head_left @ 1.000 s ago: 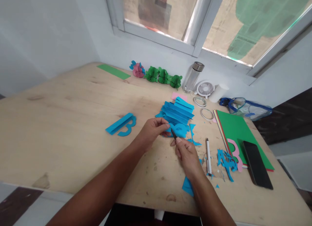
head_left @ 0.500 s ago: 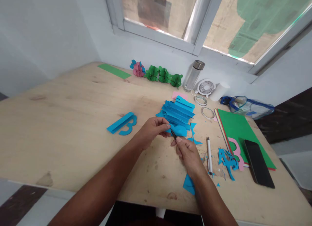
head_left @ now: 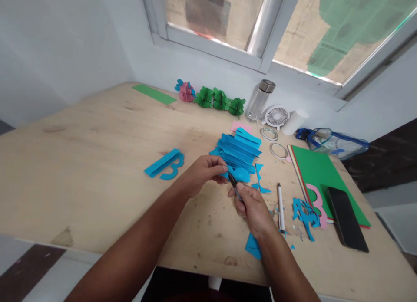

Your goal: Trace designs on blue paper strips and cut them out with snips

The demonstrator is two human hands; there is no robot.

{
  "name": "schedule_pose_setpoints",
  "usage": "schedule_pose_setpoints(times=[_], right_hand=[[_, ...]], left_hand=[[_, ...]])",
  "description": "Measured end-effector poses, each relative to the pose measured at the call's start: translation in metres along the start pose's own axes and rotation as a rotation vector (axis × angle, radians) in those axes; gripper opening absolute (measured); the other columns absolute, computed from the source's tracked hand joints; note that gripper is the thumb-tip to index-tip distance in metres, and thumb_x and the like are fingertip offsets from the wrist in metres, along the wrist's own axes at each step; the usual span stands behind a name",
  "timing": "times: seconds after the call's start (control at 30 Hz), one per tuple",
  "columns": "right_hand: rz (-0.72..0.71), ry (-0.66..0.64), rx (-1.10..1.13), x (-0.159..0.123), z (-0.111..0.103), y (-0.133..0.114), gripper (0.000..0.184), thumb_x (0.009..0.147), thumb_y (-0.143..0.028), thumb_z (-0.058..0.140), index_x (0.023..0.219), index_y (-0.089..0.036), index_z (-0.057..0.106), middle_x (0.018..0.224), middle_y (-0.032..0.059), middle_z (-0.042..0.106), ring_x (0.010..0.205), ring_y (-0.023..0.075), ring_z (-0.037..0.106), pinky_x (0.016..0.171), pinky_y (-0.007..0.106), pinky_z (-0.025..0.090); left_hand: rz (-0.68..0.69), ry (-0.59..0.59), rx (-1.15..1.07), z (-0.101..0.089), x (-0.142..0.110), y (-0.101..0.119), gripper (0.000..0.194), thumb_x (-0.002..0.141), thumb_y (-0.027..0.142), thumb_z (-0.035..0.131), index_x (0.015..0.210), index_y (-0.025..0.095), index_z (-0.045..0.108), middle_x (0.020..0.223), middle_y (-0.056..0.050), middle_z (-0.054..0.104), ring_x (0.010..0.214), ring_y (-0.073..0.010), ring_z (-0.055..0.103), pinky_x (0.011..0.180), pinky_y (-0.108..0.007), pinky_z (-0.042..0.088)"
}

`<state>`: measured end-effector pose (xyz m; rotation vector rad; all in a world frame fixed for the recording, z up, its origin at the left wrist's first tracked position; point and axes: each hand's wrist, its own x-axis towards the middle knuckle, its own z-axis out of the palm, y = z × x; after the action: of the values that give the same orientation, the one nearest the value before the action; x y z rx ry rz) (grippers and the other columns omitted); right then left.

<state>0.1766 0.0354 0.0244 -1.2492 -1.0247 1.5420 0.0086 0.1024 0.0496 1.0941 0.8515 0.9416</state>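
Observation:
My left hand [head_left: 208, 172] pinches a folded piece of blue paper [head_left: 241, 175] between thumb and fingers, just in front of the blue paper stack. My right hand [head_left: 249, 202] is closed around what look like small dark-bladed scissors [head_left: 232, 180]; the fingers cover most of their handles. The dark tip meets the paper close to my left fingertips. Behind both hands lies a pile of pleated blue paper strips [head_left: 239, 148]. To the left rests a folded blue cutout with a scalloped edge [head_left: 166, 164].
Blue scraps [head_left: 306, 217], a white pen [head_left: 280, 208], a black phone [head_left: 348, 219] and green paper sheets [head_left: 322, 172] lie to the right. Tape rolls [head_left: 278, 151], a glass bottle [head_left: 259, 101], a small fan [head_left: 276, 116] and green paper decorations [head_left: 220, 100] stand along the wall.
The dark blades at the paper look wider apart than before, and more of the tool shows past my right fingers. My left hand keeps its pinch. The view has shifted slightly.

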Motion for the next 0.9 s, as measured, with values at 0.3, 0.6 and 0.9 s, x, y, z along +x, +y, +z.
schedule_pose_setpoints(times=[0.3,0.6,0.9], right_hand=[[-0.004,0.029,-0.032,0.0002,-0.0006,-0.0019,0.051,0.077,-0.065,0.063,0.069,-0.015,0.064,0.043,-0.0099,0.034,0.039,0.0046,0.02,0.04,0.022,0.012],[-0.003,0.026,-0.051,0.001,-0.0009,0.0002,0.052,0.078,-0.067,0.062,0.07,-0.016,0.065,0.043,-0.0097,0.034,0.039,0.0047,0.02,0.04,0.023,0.011],[0.007,0.01,-0.043,0.0006,-0.0007,0.0004,0.052,0.077,-0.067,0.062,0.07,-0.015,0.065,0.043,-0.0097,0.035,0.039,0.0046,0.02,0.041,0.023,0.012]], left_hand=[[-0.007,0.01,0.024,-0.0011,0.001,0.0,0.023,0.066,0.037,0.076,0.064,0.017,0.063,0.059,0.0,0.065,0.057,-0.0131,0.062,0.058,-0.025,0.049],[0.007,0.038,0.042,0.0018,-0.0003,0.0014,0.02,0.068,0.033,0.072,0.063,0.017,0.062,0.058,0.0,0.064,0.056,-0.0128,0.061,0.059,-0.025,0.048],[-0.007,0.029,0.029,0.0007,0.0003,0.0027,0.019,0.065,0.032,0.072,0.059,0.016,0.063,0.058,-0.001,0.065,0.055,-0.0133,0.062,0.057,-0.024,0.048]])
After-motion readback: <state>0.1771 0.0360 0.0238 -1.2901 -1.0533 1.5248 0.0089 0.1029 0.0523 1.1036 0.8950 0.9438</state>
